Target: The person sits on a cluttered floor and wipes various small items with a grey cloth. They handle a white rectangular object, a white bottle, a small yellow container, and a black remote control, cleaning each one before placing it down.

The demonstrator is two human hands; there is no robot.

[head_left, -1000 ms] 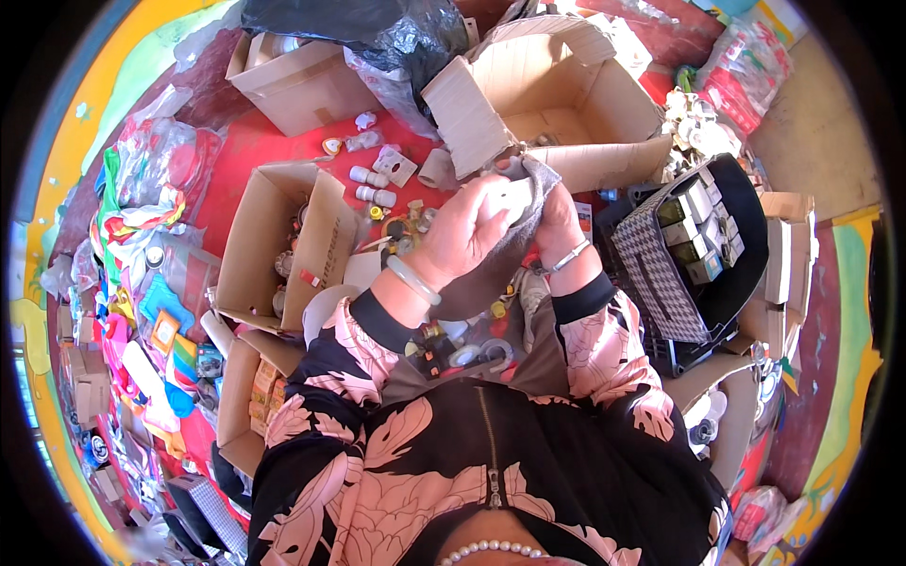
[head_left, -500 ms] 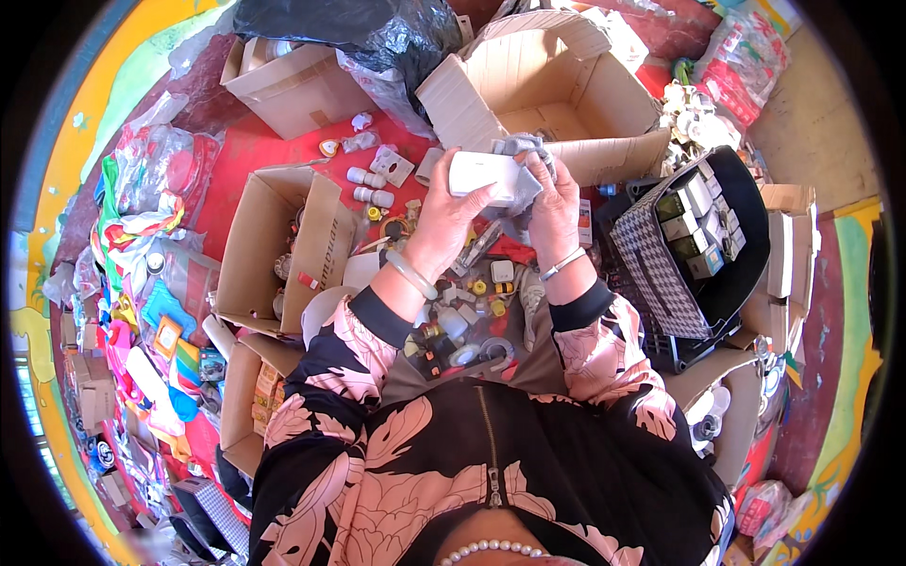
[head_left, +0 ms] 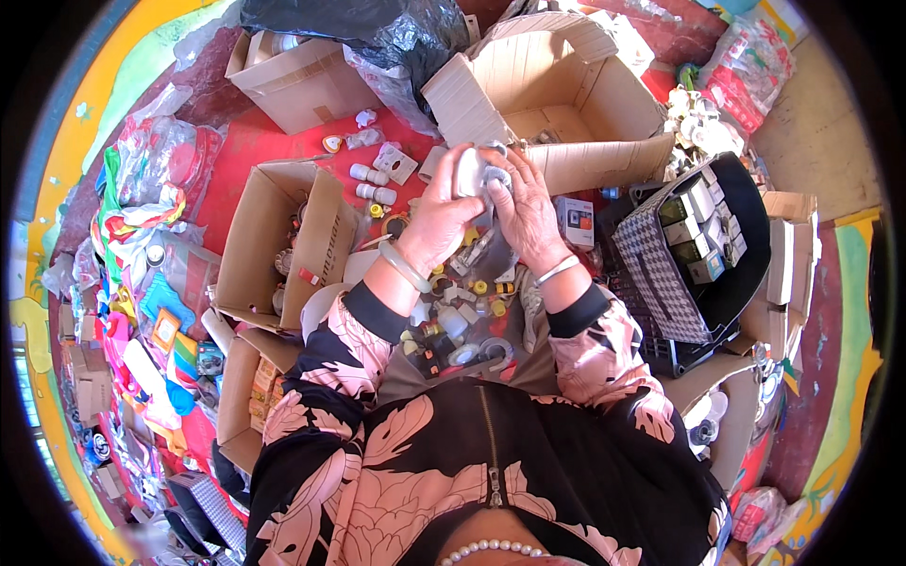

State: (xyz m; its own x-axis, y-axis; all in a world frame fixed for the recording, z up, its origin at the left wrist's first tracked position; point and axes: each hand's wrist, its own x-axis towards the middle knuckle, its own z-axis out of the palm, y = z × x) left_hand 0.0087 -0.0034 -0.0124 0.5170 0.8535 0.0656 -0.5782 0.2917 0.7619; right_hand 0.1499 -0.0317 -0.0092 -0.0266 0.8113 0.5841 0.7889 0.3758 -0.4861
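My left hand (head_left: 434, 222) grips a small white plastic piece with rounded corners (head_left: 468, 174), now turned edge-on. My right hand (head_left: 528, 209) is closed on a grey cloth (head_left: 494, 176) and presses it against the white piece. Both hands meet in front of the big open carton. Below them lies a pile of small loose parts (head_left: 453, 323), among them yellow, white and black pieces. White cylindrical fittings (head_left: 376, 193) and a white card-like piece (head_left: 394, 163) lie on the red floor covering beyond my left hand.
An open carton (head_left: 604, 162) stands ahead, another (head_left: 260, 241) at left. On the right, a houndstooth bin (head_left: 658, 274) holds small boxes. A black plastic bag (head_left: 368, 38) covers a carton at the back. Colourful cloths and toys (head_left: 165, 311) crowd the far left.
The white piece has tilted from face-up to edge-on. My right hand has moved left over it, with the cloth now bunched against it.
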